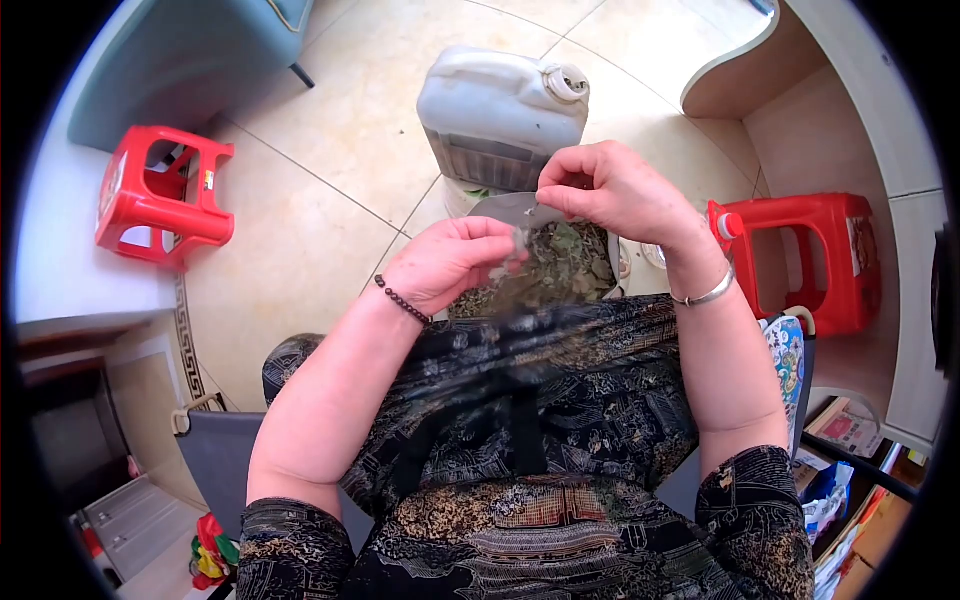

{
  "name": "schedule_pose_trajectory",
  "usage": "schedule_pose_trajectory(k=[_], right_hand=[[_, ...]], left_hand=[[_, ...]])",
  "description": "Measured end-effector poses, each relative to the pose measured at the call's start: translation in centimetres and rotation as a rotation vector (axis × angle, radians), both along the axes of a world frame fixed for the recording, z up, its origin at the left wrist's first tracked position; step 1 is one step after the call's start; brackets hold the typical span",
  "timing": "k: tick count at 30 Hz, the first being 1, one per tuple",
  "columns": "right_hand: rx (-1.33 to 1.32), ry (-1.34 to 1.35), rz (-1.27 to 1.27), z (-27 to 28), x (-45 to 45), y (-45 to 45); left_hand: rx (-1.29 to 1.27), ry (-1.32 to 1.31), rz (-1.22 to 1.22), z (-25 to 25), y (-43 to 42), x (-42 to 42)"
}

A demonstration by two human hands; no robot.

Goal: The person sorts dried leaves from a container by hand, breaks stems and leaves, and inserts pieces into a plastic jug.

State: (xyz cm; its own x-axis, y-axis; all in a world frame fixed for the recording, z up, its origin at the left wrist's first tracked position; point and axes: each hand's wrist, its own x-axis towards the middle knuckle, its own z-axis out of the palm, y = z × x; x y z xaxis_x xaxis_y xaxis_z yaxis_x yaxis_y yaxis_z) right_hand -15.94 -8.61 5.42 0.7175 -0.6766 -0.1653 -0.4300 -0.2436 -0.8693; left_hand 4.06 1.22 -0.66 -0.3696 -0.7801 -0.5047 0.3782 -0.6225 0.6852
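My left hand [450, 262] pinches a small pale dried leaf [519, 240] between thumb and fingers. Up and to the right of it, my right hand [625, 197] is closed in a pinch near the same bit of plant; what its fingertips hold is too small to make out. Below both hands, dried leaves and stems [570, 258] fill a pale container [507, 207] in front of my lap. Part of that container is hidden by my hands and the patterned clothing.
A large white plastic jug [490, 100] stands just beyond the container, its mouth uncapped. Red plastic stools stand at the left [165, 205] and the right [845, 265]. A blue-grey chair [190, 70] is at the upper left, and a pale cabinet [830, 130] rises on the right.
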Motion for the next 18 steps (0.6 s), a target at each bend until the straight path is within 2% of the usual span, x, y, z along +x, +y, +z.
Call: schedule_pose_trajectory(k=[3,9,11,12,18], right_hand=[[-0.032,-0.005,-0.024,0.2,0.3,0.7],[-0.278,-0.016,-0.074,0.5,1.5,2.5],[-0.551,-0.024,-0.075,-0.1,1.8,3.1],[-0.595,-0.02,-0.085,-0.3,2.0,3.3],[-0.657,-0.052,-0.226,-1.1,3.3,4.9]], left_hand=[[0.023,-0.045,0.046,0.3,0.1,0.0],[0.081,0.033,0.208,-0.2,0.0,-0.5],[0.072,0.048,0.22,-0.5,-0.2,-0.5],[0.07,0.091,0.252,-0.6,-0.3,-0.6],[0.075,0.235,0.374,-0.8,-0.5,-1.1]])
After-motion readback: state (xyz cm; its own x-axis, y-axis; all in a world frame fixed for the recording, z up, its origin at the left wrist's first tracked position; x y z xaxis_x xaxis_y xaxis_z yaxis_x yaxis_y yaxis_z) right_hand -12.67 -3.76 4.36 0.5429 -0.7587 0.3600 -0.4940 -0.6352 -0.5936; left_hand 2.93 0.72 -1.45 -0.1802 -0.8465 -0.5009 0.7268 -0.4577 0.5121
